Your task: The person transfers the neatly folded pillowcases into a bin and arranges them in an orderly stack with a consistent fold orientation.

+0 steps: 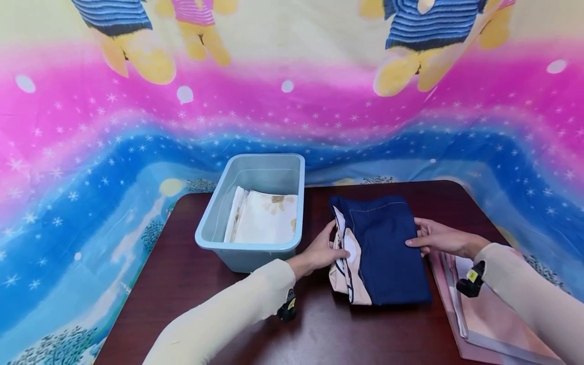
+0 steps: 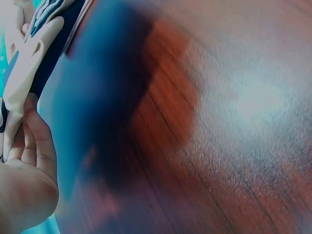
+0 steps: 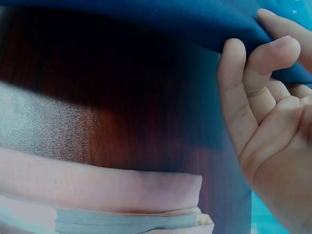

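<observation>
A folded navy cloth (image 1: 385,248) with a cream patterned part along its left side is held above the table between both hands. The left hand (image 1: 321,252) pinches its left edge, thumb on the near face; in the left wrist view the left hand (image 2: 29,170) has its fingers behind the patterned layers. On the opposite edge, the right hand (image 1: 438,238) pinches the navy cloth with thumb in front. The right wrist view shows the right hand (image 3: 273,97) with bent fingers under the navy cloth (image 3: 161,19).
A light blue bin (image 1: 255,247) holding folded white floral cloth (image 1: 266,218) stands left of the navy cloth on the dark wooden table (image 1: 182,284). Folded pink cloths (image 1: 497,324) lie at the right, beneath the right forearm. A colourful printed curtain hangs behind the table.
</observation>
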`<state>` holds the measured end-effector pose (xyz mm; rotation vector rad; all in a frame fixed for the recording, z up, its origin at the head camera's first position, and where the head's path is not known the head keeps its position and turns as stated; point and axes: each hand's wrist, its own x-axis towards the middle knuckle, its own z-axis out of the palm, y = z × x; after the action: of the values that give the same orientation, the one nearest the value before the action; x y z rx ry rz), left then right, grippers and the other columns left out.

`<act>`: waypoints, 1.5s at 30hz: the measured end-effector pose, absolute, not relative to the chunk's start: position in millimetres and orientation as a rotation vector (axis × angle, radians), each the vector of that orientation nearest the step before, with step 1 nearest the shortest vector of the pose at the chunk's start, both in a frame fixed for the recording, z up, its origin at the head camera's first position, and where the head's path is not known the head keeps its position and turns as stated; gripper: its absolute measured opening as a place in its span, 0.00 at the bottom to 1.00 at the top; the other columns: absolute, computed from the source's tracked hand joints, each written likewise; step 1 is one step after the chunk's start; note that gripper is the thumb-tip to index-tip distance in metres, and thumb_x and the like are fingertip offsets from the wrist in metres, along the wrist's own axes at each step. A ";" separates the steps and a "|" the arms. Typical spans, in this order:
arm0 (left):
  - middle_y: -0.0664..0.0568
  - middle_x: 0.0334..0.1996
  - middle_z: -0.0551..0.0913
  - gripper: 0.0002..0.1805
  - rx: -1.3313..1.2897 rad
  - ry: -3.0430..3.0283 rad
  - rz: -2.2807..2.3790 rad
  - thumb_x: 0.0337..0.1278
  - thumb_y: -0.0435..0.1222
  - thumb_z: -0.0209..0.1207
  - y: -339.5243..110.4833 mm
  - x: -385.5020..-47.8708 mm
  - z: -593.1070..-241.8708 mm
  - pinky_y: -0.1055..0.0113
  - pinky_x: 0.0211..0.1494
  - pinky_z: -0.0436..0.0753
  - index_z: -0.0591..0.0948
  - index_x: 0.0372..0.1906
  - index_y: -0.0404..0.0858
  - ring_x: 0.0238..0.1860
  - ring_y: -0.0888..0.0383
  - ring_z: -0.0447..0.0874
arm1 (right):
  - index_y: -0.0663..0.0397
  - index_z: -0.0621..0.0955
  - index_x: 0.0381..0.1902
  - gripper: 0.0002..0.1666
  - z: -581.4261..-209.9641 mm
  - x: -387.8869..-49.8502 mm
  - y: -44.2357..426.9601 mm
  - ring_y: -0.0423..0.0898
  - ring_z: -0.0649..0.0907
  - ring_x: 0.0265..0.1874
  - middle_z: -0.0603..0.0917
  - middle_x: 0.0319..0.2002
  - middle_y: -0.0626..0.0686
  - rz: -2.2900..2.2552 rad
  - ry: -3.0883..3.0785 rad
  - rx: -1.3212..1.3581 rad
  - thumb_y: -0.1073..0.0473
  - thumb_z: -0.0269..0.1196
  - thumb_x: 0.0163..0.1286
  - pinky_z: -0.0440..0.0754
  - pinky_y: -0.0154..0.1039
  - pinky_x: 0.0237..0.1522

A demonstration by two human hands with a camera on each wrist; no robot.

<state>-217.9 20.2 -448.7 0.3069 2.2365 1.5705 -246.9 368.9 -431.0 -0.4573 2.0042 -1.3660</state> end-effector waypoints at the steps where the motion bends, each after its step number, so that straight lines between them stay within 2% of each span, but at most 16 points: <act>1: 0.47 0.44 0.86 0.53 0.299 2.231 1.566 0.55 0.35 0.69 20.6 -216.8 -447.1 0.68 0.42 0.81 0.51 0.82 0.49 0.39 0.60 0.85 | 0.63 0.53 0.74 0.35 -430.1 -246.7 369.1 0.41 0.76 0.20 0.80 0.27 0.45 -1.363 2.010 -0.465 0.61 0.55 0.78 0.86 0.46 0.39; 5: 0.47 0.43 0.87 0.53 0.283 2.232 1.529 0.55 0.36 0.70 22.8 -212.9 -443.1 0.69 0.45 0.81 0.51 0.81 0.42 0.39 0.62 0.84 | 0.60 0.57 0.73 0.32 -426.0 -244.9 369.2 0.46 0.77 0.20 0.82 0.30 0.47 -1.340 2.057 -0.469 0.60 0.56 0.78 0.86 0.47 0.38; 10: 0.46 0.37 0.89 0.48 0.263 2.178 1.526 0.55 0.34 0.69 25.3 -210.7 -440.7 0.66 0.34 0.85 0.57 0.78 0.34 0.32 0.61 0.86 | 0.62 0.52 0.77 0.39 -419.3 -242.1 367.5 0.48 0.79 0.22 0.85 0.37 0.51 -1.294 2.108 -0.435 0.58 0.57 0.78 0.86 0.47 0.39; 13: 0.46 0.36 0.90 0.47 0.270 2.142 1.523 0.57 0.34 0.68 26.1 -210.8 -437.3 0.59 0.31 0.86 0.58 0.78 0.34 0.28 0.62 0.86 | 0.62 0.45 0.80 0.46 -413.5 -241.2 367.2 0.50 0.80 0.24 0.84 0.37 0.53 -1.241 2.142 -0.393 0.55 0.57 0.78 0.85 0.44 0.42; 16: 0.45 0.34 0.90 0.48 0.287 2.119 1.546 0.56 0.32 0.68 27.2 -211.4 -432.1 0.53 0.32 0.86 0.56 0.79 0.36 0.25 0.62 0.83 | 0.62 0.41 0.81 0.50 -406.7 -241.7 368.1 0.52 0.81 0.27 0.84 0.45 0.54 -1.204 2.181 -0.365 0.54 0.58 0.78 0.82 0.43 0.45; 18: 0.44 0.33 0.89 0.49 0.305 2.107 1.564 0.56 0.31 0.68 27.8 -211.8 -428.0 0.52 0.30 0.84 0.55 0.80 0.38 0.23 0.62 0.82 | 0.61 0.39 0.81 0.52 -402.1 -242.9 368.6 0.50 0.81 0.27 0.83 0.50 0.55 -1.189 2.201 -0.348 0.53 0.58 0.77 0.80 0.44 0.46; 20: 0.44 0.32 0.89 0.49 0.324 2.102 1.575 0.55 0.30 0.68 27.9 -212.0 -423.4 0.56 0.26 0.82 0.55 0.80 0.40 0.23 0.61 0.81 | 0.61 0.39 0.81 0.51 -398.0 -244.3 369.1 0.48 0.79 0.27 0.81 0.55 0.55 -1.196 2.204 -0.346 0.53 0.58 0.77 0.80 0.45 0.44; 23: 0.44 0.32 0.89 0.49 0.345 2.105 1.570 0.56 0.29 0.67 26.8 -211.6 -414.9 0.63 0.22 0.79 0.55 0.80 0.43 0.23 0.61 0.82 | 0.60 0.42 0.81 0.48 -392.4 -246.5 369.0 0.45 0.76 0.23 0.83 0.51 0.55 -1.230 2.169 -0.368 0.55 0.57 0.78 0.81 0.44 0.37; 28: 0.43 0.29 0.88 0.45 0.376 2.113 1.554 0.57 0.28 0.66 24.0 -211.0 -400.8 0.66 0.20 0.78 0.58 0.77 0.47 0.22 0.60 0.82 | 0.61 0.54 0.76 0.36 -383.0 -248.7 366.5 0.47 0.74 0.22 0.86 0.42 0.52 -1.309 2.101 -0.442 0.59 0.56 0.79 0.80 0.41 0.28; 31: 0.43 0.35 0.88 0.43 0.397 2.108 1.557 0.59 0.28 0.65 23.6 -210.8 -392.9 0.66 0.22 0.80 0.57 0.76 0.48 0.25 0.60 0.83 | 0.60 0.56 0.73 0.33 -375.4 -248.3 364.9 0.47 0.76 0.22 0.84 0.36 0.50 -1.308 2.118 -0.449 0.59 0.56 0.79 0.82 0.43 0.31; 33: 0.45 0.46 0.85 0.43 0.420 2.127 1.553 0.60 0.29 0.64 23.9 -210.1 -386.5 0.67 0.28 0.81 0.56 0.76 0.47 0.32 0.61 0.84 | 0.60 0.56 0.73 0.33 -369.9 -247.6 364.3 0.48 0.78 0.23 0.83 0.34 0.51 -1.298 2.140 -0.452 0.59 0.56 0.79 0.84 0.45 0.35; 35: 0.43 0.54 0.80 0.43 0.434 2.140 1.556 0.59 0.29 0.64 24.5 -208.7 -379.9 0.65 0.33 0.84 0.55 0.75 0.46 0.37 0.58 0.85 | 0.60 0.56 0.73 0.32 -364.6 -246.9 364.0 0.48 0.79 0.24 0.82 0.33 0.51 -1.291 2.164 -0.459 0.59 0.56 0.79 0.85 0.47 0.39; 38: 0.44 0.64 0.73 0.44 0.472 2.201 1.527 0.60 0.31 0.65 25.1 -207.0 -369.5 0.66 0.49 0.83 0.55 0.76 0.46 0.52 0.58 0.81 | 0.59 0.57 0.72 0.31 -357.9 -245.7 363.6 0.50 0.79 0.24 0.81 0.31 0.51 -1.286 2.195 -0.458 0.59 0.56 0.79 0.84 0.48 0.41; 40: 0.43 0.65 0.72 0.43 0.484 2.211 1.514 0.60 0.32 0.64 24.9 -206.5 -363.4 0.64 0.53 0.82 0.54 0.76 0.47 0.56 0.56 0.79 | 0.58 0.58 0.71 0.30 -354.0 -244.3 363.3 0.50 0.78 0.24 0.79 0.29 0.50 -1.282 2.218 -0.447 0.59 0.56 0.79 0.83 0.47 0.41; 42: 0.45 0.68 0.69 0.43 0.507 2.240 1.496 0.60 0.33 0.64 23.4 -207.3 -357.9 0.66 0.61 0.77 0.54 0.76 0.46 0.62 0.58 0.74 | 0.57 0.59 0.71 0.30 -350.4 -243.2 362.3 0.50 0.78 0.24 0.77 0.27 0.49 -1.283 2.236 -0.437 0.58 0.56 0.78 0.82 0.46 0.41; 45: 0.44 0.63 0.75 0.44 0.501 2.205 1.502 0.61 0.32 0.63 18.3 -209.0 -350.5 0.65 0.56 0.80 0.53 0.77 0.46 0.57 0.56 0.81 | 0.57 0.58 0.71 0.31 -344.4 -242.5 358.5 0.49 0.77 0.23 0.75 0.25 0.48 -1.290 2.251 -0.439 0.58 0.57 0.78 0.81 0.46 0.40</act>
<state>-209.0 18.3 -350.5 0.5010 2.2046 1.5020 -242.5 358.5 -344.4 -0.4394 2.2513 -1.2905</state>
